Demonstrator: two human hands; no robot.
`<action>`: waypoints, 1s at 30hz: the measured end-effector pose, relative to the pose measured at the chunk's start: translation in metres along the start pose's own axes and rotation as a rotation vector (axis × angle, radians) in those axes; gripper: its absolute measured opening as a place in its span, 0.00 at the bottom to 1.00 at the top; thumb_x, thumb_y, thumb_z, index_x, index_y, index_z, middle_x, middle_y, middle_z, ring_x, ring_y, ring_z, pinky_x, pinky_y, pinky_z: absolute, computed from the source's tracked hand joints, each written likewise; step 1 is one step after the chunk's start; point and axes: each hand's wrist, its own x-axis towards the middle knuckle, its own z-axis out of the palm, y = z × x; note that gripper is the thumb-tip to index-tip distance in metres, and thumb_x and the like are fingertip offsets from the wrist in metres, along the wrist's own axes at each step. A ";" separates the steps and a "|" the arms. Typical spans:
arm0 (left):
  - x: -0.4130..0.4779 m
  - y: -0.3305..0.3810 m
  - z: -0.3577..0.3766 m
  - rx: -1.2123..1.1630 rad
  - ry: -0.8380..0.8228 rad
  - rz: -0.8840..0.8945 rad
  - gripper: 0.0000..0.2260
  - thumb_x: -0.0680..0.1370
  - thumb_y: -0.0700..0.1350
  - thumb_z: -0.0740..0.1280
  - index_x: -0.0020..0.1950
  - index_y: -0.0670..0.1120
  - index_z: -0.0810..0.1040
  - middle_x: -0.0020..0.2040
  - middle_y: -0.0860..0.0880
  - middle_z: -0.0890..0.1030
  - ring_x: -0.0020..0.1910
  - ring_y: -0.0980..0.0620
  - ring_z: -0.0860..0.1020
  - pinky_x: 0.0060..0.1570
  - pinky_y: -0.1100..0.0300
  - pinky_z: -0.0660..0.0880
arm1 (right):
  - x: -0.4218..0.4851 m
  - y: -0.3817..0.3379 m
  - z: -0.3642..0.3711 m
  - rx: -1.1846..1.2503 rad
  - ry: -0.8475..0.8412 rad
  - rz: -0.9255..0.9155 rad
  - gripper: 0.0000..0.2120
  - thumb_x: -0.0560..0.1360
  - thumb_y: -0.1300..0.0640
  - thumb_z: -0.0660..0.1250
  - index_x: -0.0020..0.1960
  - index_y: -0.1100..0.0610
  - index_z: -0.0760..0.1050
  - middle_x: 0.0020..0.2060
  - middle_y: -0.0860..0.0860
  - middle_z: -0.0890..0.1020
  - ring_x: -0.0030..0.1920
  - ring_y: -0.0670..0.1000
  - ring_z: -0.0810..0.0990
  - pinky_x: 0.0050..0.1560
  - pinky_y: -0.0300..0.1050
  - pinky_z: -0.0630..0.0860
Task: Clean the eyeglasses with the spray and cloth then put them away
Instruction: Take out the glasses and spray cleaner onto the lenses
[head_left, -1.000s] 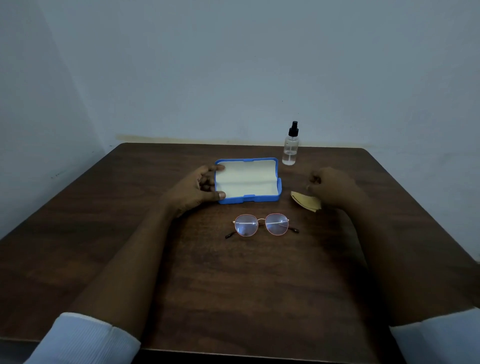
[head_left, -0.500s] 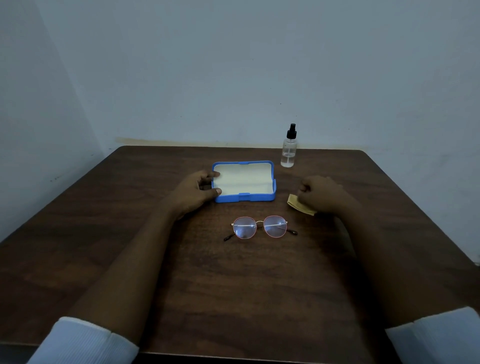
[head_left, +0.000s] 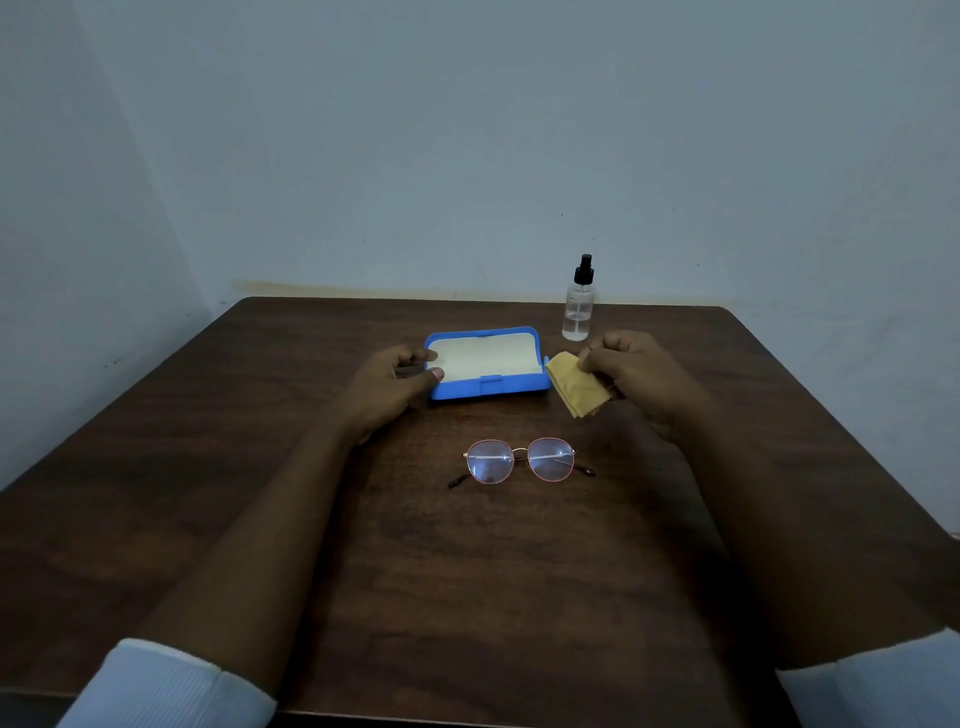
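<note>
Head: eyeglasses (head_left: 521, 461) apart; left hand (head_left: 387, 382) grips case (head_left: 488, 387), right hand (head_left: 636, 371) seemingly cloth (head_left: 571, 382).

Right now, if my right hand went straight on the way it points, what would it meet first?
Likely the case: the right hand, pinching the cloth, points left at its right end, cloth leading. The bottle stands farther back, seemingly off that line; depth is unclear.
</note>
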 end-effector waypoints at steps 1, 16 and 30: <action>0.000 0.000 0.001 0.001 0.001 0.003 0.16 0.82 0.49 0.73 0.69 0.50 0.81 0.65 0.50 0.80 0.57 0.50 0.81 0.45 0.59 0.80 | 0.001 0.000 0.001 -0.006 0.009 0.002 0.06 0.80 0.59 0.68 0.45 0.57 0.82 0.41 0.52 0.82 0.40 0.49 0.77 0.41 0.47 0.74; -0.002 0.002 0.003 -0.018 0.034 0.030 0.11 0.84 0.54 0.69 0.63 0.51 0.82 0.58 0.52 0.83 0.47 0.55 0.81 0.36 0.69 0.78 | -0.001 0.001 0.001 0.053 0.082 0.043 0.06 0.81 0.60 0.68 0.46 0.60 0.81 0.39 0.55 0.81 0.37 0.49 0.78 0.36 0.44 0.76; -0.016 0.040 0.017 -0.238 0.282 0.240 0.10 0.81 0.57 0.69 0.55 0.53 0.86 0.50 0.55 0.88 0.49 0.62 0.83 0.46 0.67 0.78 | -0.006 -0.009 0.020 0.389 0.004 0.073 0.05 0.81 0.64 0.68 0.48 0.59 0.80 0.33 0.51 0.76 0.31 0.46 0.75 0.34 0.44 0.78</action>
